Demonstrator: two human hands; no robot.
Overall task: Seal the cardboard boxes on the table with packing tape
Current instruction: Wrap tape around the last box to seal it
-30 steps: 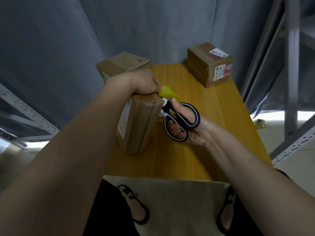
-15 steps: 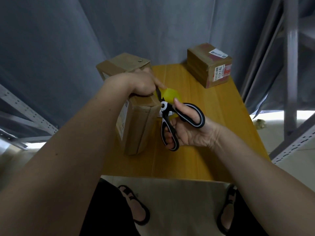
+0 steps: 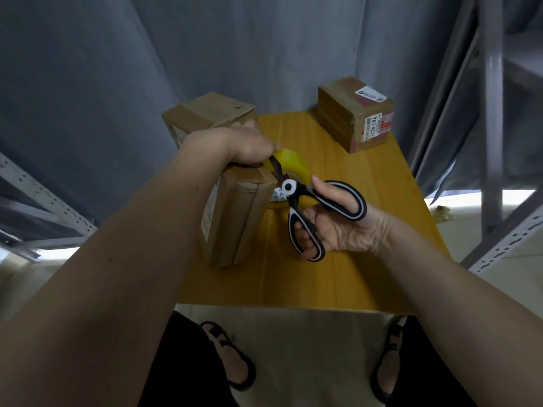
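- The far-right box [image 3: 357,113] has a white sticker on top (print too small to read) and a side label where "78-2-4212" or something close to it is just about legible, with red tape bands around it.
- The near box [image 3: 235,212] under the person's left hand [image 3: 249,145] has a pale label down its left side, text unreadable. A third box [image 3: 205,113] sits just behind it at the table's [image 3: 352,274] far-left corner.
- The yellow tape roll [image 3: 293,164] stands right beside the near box; its white core has tiny printed marks that can't be made out.
- Left hand is curled over the top far end of the near box, pressing down, fingers hidden over the edge.
- Right hand [image 3: 338,224] grips the black-and-white scissors [image 3: 302,207], thumb through the upper loop, fingers through the lower one.
- Compared with a second ago, the handles have spread wide apart and the blades are now open, reaching up at the tape between roll and box. The roll also shows more than before.
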